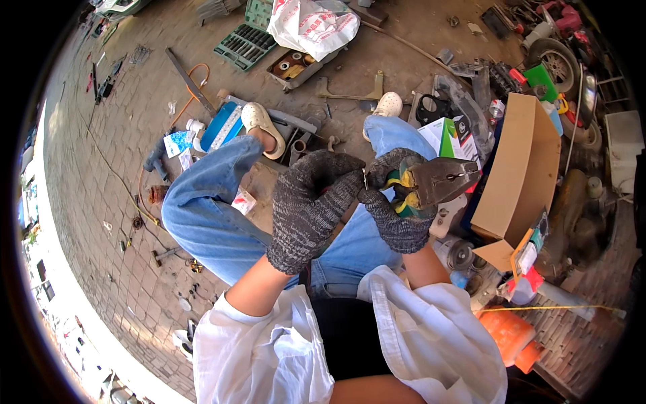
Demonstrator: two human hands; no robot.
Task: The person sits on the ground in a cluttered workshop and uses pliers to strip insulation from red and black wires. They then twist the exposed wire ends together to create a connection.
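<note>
Both my hands wear dark grey knitted gloves and meet above my lap. My right hand (398,225) is closed round combination pliers (444,180) with green and yellow handles; their broad, worn metal jaws point right. My left hand (309,205) is closed, thumb and forefinger pinched together. At its fingertips a small thin metal piece (365,177) stands up, close to the right hand's fingertips. What exactly it is, I cannot tell. A bit of red shows between the left fingers, mostly hidden by the glove.
An open cardboard box (515,168) stands at right, with a tyre (553,66) and scrap parts beyond. Ahead lie a green socket case (245,44), a white plastic bag (313,27) and a blue tray (222,126). An orange gas cylinder (508,337) is at lower right.
</note>
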